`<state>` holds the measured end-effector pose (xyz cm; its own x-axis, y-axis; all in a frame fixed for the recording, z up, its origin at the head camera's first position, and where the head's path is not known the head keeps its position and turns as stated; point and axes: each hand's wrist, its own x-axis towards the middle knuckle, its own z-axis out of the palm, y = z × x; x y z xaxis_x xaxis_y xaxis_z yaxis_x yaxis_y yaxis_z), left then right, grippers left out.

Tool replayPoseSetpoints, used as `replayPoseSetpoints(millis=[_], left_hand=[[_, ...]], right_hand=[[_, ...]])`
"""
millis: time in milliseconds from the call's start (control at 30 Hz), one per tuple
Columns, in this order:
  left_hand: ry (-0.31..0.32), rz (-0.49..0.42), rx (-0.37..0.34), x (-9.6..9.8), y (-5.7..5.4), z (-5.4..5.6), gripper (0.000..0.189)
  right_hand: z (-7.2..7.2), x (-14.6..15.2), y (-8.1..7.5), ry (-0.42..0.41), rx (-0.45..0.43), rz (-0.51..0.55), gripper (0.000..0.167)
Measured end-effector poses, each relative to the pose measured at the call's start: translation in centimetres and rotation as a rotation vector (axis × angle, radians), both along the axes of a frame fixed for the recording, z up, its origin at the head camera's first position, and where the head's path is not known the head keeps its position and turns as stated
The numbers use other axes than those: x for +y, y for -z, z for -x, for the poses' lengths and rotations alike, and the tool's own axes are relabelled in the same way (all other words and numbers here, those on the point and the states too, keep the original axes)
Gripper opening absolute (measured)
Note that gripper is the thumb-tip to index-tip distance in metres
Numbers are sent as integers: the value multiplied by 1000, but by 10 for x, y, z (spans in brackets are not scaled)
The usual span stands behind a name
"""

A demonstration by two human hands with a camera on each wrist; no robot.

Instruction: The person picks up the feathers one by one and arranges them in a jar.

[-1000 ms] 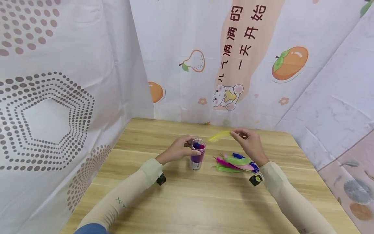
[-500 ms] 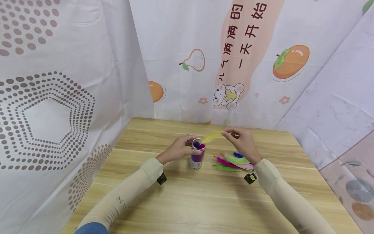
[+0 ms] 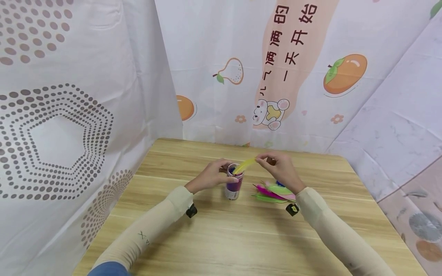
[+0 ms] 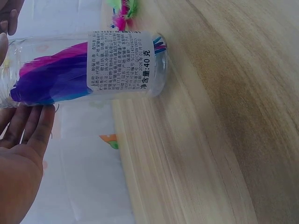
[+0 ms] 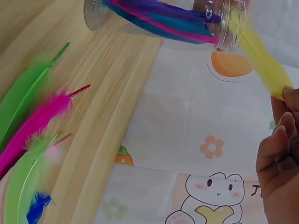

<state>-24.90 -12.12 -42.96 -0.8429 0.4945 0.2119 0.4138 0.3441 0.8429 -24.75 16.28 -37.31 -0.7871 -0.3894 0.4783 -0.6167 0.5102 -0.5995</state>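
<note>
A clear glass jar with a white printed label stands upright on the table. Inside it are purple, pink and blue feathers. My left hand grips the jar near its mouth, thumb on the near side and fingers behind. Between thumb and fingertips my right hand pinches a yellow feather by one end. The feather slants down to the left, its lower end within the jar's mouth.
To the right of the jar lies a pile of loose feathers, green, pink and blue, partly under the right forearm. The wooden table ends at a printed curtain behind, with another curtain at the left.
My right hand has moved left and carried the yellow feather from beside the jar until its tip entered the mouth. The left hand and the jar have stayed in place.
</note>
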Motion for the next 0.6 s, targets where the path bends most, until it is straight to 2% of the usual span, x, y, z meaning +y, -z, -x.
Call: replayPoseSetpoints(millis=[100, 267, 600], left_hand=[[4, -1, 1, 0, 1, 0, 62], [10, 0, 11, 0, 3, 1, 60], [7, 10, 17, -1, 3, 1, 62]], right_hand=[[0, -4, 0, -22, 33, -38, 10], [-1, -10, 3, -62, 38, -83, 13], [1, -17, 9, -143, 82, -107, 9]])
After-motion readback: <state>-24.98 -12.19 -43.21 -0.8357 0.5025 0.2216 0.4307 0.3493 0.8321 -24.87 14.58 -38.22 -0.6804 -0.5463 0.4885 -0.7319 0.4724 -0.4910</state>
